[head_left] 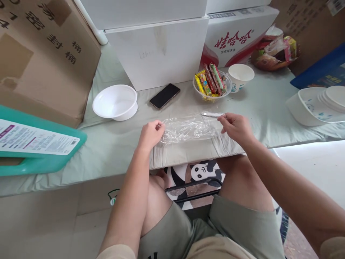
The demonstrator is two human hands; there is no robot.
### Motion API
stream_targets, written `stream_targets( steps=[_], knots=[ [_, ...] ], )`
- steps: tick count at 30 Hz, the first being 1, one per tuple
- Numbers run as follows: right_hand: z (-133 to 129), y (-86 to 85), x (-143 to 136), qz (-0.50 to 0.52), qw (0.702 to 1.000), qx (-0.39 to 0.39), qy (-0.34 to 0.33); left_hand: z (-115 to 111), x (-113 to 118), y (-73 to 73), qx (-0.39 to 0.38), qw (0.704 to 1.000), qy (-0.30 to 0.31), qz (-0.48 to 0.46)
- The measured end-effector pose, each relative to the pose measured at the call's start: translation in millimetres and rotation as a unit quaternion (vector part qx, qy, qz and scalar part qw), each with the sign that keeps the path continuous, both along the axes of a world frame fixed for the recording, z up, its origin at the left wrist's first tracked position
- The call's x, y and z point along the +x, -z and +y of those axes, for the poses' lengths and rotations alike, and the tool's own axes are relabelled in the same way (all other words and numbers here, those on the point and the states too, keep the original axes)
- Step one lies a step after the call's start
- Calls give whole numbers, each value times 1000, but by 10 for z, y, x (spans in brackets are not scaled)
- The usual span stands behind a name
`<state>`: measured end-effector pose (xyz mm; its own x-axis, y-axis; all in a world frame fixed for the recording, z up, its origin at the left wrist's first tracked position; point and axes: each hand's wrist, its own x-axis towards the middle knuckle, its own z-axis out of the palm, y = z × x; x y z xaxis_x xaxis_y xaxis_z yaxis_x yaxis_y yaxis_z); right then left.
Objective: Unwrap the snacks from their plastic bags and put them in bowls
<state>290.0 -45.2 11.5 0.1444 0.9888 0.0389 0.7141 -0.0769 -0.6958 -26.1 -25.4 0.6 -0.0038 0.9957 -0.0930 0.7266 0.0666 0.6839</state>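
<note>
A crumpled sheet of clear plastic film lies near the front edge of the cloth-covered table. My left hand is closed on the film's left end, thumb and fingers pressed together. At the film's right end, my right hand pinches a slim white tool with a lighter, metal-looking tip pointing left; its exact kind is too small to make out. The tool lies along the film's upper right edge. Whether the right fingers also grip the film is unclear. Beyond the film rests a black phone.
Left of the phone stands a white bowl. A clear bowl of wrapped snacks sits beside a paper cup. White boxes line the back, a teal jug the left. A white container with cups is at right.
</note>
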Motion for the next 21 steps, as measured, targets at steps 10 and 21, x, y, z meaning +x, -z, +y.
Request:
stream_targets(
  steps=[10,21],
  knots=[
    [35,160,154,-124,984,99,83,39,41,-45,-51,996,10,77],
    [-728,453,-573,-222,899,115,-359,-107,257,-264,146,985,50,-73]
  ],
)
